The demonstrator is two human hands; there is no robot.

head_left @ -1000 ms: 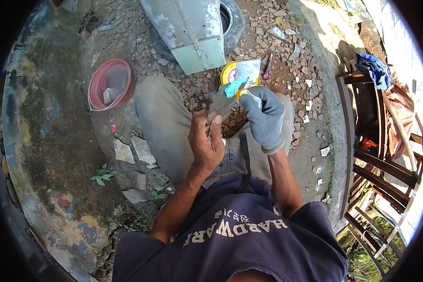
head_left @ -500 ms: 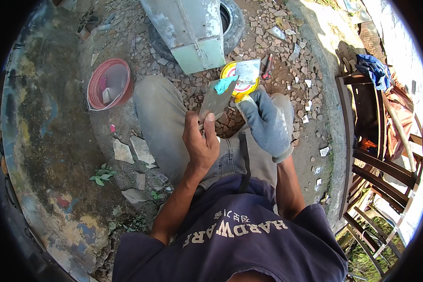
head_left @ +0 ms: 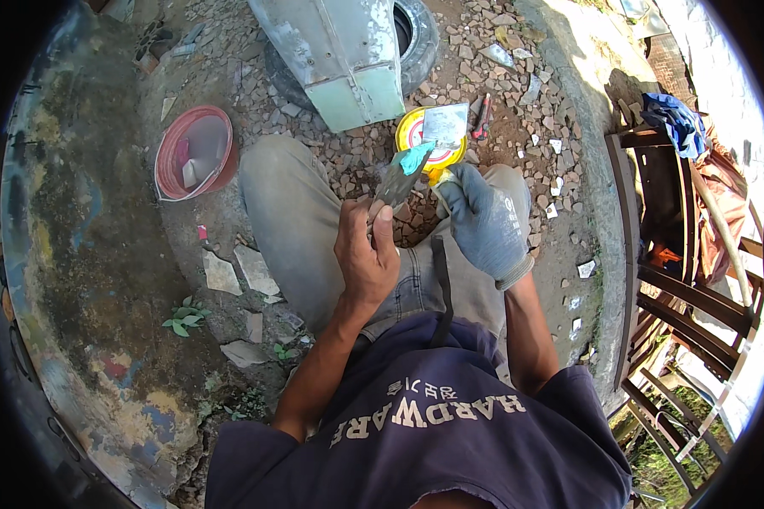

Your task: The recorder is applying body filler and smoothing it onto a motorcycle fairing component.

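Observation:
My bare left hand [head_left: 363, 254] grips a thin grey plate [head_left: 392, 188] with a lump of turquoise paste [head_left: 414, 159] at its upper end, tilted up between my hands. My right hand [head_left: 484, 219], in a grey-blue glove, is closed on a small yellow item, possibly a tube [head_left: 440, 177], just right of the plate. Beyond them, a yellow round tin [head_left: 410, 129] lies on the rubble, partly covered by a pale square sheet [head_left: 446, 123]. A red-and-black tool [head_left: 485, 114] lies to its right, too small to identify surely.
A weathered metal panel [head_left: 339, 51] with a pale-green end rests on a tyre [head_left: 420, 68]. A red bucket [head_left: 169, 161] with cloudy liquid stands left of my legs. Broken tiles [head_left: 222, 273] litter the ground. A wooden rack [head_left: 654, 284] with cloths [head_left: 675, 127] stands at right.
The plate in my left hand has turned more edge-on and upright. My gloved right hand has shifted a little rightward and down, still holding the yellow item.

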